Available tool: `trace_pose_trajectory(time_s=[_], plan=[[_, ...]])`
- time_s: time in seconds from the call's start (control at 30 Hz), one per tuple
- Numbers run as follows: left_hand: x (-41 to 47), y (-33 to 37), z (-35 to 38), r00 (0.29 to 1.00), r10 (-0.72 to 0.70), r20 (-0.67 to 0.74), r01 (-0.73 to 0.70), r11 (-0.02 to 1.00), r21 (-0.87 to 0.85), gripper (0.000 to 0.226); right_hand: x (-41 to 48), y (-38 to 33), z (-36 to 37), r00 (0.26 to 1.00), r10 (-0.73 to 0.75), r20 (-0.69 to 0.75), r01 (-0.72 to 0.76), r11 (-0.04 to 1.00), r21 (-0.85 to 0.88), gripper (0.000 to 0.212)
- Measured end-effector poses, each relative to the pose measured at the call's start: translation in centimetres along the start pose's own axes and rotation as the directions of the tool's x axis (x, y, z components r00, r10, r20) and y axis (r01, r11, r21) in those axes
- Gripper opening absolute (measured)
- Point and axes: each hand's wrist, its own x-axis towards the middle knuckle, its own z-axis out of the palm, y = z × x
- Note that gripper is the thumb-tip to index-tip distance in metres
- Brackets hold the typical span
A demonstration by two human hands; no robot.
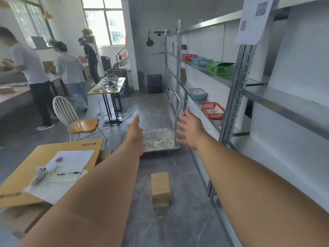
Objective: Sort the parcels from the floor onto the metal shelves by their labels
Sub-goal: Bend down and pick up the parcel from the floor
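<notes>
A small stack of brown cardboard parcels (160, 189) stands on the grey floor between my outstretched arms. My left hand (135, 132) is held edge-on, fingers straight, holding nothing. My right hand (190, 129) is spread open with fingers apart, also empty. Both hands hover well above and beyond the parcels. The metal shelves (235, 97) run along the right wall. On them sit red (212, 109), blue (201, 61) and green (219, 67) plastic baskets. A printed sheet (252, 20) hangs on the nearest upright.
A flat metal trolley (160, 139) with an upright handle stands on the floor ahead of my hands. A large cardboard box (44, 168) with papers and a pen lies at left. A wooden chair (76, 120), a small table (108, 86) and three people fill the left.
</notes>
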Motion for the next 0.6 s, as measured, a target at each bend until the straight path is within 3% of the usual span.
trace_pose_trajectory(time_s=[0.33, 0.6], plan=[[7.7, -3.6, 5.2, 0.986, -0.11, -0.122, 0.109, 0.994, -0.01, 0.077, 8.5, 2.0, -5.3, 0.991, 0.135, 0.001, -0.135, 0.991, 0.02, 0.079], [12.8, -7.4, 7.3, 0.974, -0.189, -0.128, 0.182, 0.981, -0.059, 0.075, 14.1, 5.0, -9.6, 0.974, 0.228, -0.004, -0.228, 0.974, 0.007, 0.081]])
